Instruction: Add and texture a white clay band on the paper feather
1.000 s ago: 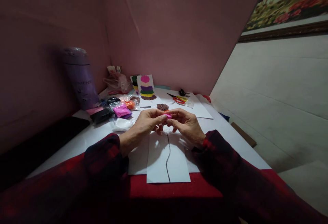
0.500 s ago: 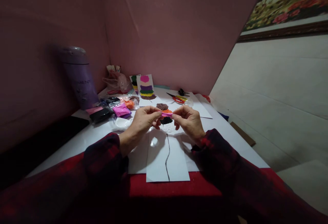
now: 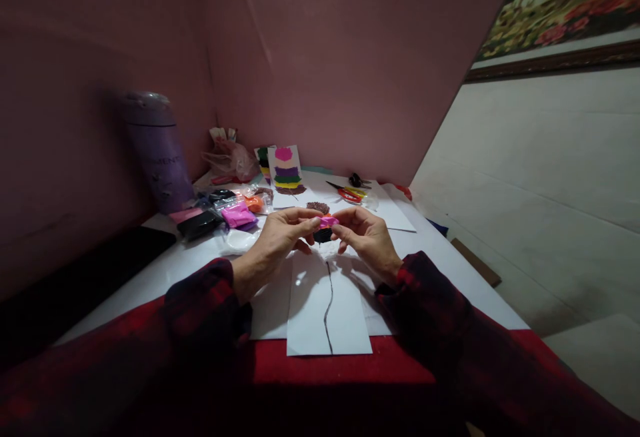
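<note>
Between my two hands is a small piece of bright pink modelling clay (image 3: 329,222). My left hand (image 3: 281,232) pinches its left end, and my right hand (image 3: 367,234) pinches the right end with thumb and fingers. Just beneath lies a white sheet (image 3: 310,320) with a wavy dark line (image 3: 327,310) drawn down it. Above that line, bands of brown clay (image 3: 317,207) and black clay (image 3: 324,236) show on the sheet, with a little orange between them. My fingers hide part of these bands.
On the left stand a purple bottle (image 3: 157,150) and several clay packets, including a pink one (image 3: 239,215) and a black one (image 3: 199,225). Farther back are a card with coloured bands (image 3: 286,170) and red-handled scissors (image 3: 349,194). A black flat object (image 3: 135,250) lies left.
The pink clay, stretched into a thin strip before, is now shorter and bunched up. My hands have come slightly closer together and stay over the sheet.
</note>
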`<state>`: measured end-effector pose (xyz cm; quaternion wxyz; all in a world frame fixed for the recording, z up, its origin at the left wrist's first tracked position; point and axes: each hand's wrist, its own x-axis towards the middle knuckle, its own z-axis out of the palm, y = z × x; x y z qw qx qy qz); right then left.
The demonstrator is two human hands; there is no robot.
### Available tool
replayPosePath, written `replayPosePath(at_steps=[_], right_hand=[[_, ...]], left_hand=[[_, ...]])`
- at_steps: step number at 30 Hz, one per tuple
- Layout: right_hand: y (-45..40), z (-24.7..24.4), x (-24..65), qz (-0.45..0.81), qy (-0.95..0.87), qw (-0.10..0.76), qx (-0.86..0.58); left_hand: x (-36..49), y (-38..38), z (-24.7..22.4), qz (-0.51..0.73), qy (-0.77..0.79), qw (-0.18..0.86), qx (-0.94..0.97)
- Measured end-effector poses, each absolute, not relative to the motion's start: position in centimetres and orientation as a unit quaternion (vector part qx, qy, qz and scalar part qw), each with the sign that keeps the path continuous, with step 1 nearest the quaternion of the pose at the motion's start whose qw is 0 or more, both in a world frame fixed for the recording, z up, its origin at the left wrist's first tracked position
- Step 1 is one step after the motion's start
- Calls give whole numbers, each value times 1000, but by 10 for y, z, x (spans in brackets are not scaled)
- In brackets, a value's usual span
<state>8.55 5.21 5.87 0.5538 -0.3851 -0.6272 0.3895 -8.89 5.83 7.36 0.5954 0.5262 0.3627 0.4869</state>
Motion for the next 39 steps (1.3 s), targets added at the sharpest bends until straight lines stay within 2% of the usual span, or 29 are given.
replayPosePath(at_steps=[7,14,19,30,39], right_hand=[[50,58,85,403,-657,537,-342],[45,57,86,289,-705,511,-398],[44,58,85,279,-726,504,-375],[44,56,84,264,-717,516,-387],[49,59,86,273,-645,562,-441]], left_hand=[[-88,60,68,450,336,617,552],[-88,60,69,435,315,616,576],[-89,61,67,427,310,619,582],[-83,56,74,447,328,598,578],[-86,62,72,522,382,552,526]])
